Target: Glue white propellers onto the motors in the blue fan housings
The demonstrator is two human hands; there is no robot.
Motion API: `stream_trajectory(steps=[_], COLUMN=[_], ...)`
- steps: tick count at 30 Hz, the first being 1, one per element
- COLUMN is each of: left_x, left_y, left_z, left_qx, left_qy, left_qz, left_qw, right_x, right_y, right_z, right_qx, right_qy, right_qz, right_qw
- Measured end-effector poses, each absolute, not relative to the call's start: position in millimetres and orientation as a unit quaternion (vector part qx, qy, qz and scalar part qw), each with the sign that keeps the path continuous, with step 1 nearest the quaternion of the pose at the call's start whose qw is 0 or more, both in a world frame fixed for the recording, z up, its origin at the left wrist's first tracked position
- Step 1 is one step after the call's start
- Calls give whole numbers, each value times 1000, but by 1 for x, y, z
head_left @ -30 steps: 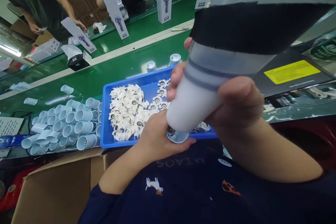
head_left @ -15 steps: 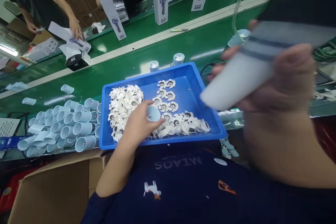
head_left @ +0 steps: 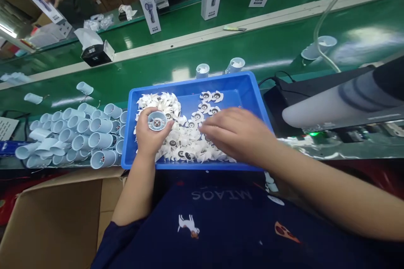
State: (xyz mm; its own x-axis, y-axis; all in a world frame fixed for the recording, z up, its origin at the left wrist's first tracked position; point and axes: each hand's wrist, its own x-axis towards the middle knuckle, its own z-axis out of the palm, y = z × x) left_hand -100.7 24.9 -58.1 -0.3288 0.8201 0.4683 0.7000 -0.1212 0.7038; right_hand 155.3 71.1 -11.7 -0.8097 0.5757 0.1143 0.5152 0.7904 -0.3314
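Precariously — left hand (head_left: 148,141) half-curled around a pale blue plastic housing (head_left: 157,121) above the blue tray (head_left: 189,83), right hand (head_left: 238,134) open and empty, fingers spread over white fan impellers (head_left: 186,151); risk of a nudge spilling them or a loose grip dropping the housing.

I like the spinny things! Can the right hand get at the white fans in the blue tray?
Probably yes: the right hand is at the white fans in the blue tray, nothing between. The left hand, holding a blue cup, is off to one side.
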Motion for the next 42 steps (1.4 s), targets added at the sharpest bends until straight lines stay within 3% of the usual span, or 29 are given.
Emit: stream_trajectory(steps=[4,8,12,18,22,26,30,32,39,42], left_x=[-100,-101,-101,-80,-60,-46,-35,-30,-29,-52], left_y=[20,16,10,-1,0,3,2,2,7,24], left_z=[-56,-45,-34,-25,-11,-4,-7,-8,-14,-13], left_qx=[566,562,556,632,702,761,780,769,756,768], left_qy=[666,678,678,552,556,540,527,526,530,531], left_qz=[483,471,470,476,393,350,338,363,379,356], left_qw=[52,60,104,264,209,86,-11,-35,-53,-33], right_x=[102,83,100,141,153,159,158,152,144,170], right_y=[96,104,103,88,77,72,70,71,82,80], right_z=[-41,-52,-37,-7,-7,-7,3,6,-2,-3], right_qx=[-262,-281,-328,-280,-258,-272,-267,-253,-280,-262], right_qy=[-949,-931,-885,-700,-607,-617,-848,-882,-846,-832], right_qz=[160,212,330,636,712,671,318,226,313,322], right_qw=[-64,-98,-7,167,243,309,330,326,328,369])
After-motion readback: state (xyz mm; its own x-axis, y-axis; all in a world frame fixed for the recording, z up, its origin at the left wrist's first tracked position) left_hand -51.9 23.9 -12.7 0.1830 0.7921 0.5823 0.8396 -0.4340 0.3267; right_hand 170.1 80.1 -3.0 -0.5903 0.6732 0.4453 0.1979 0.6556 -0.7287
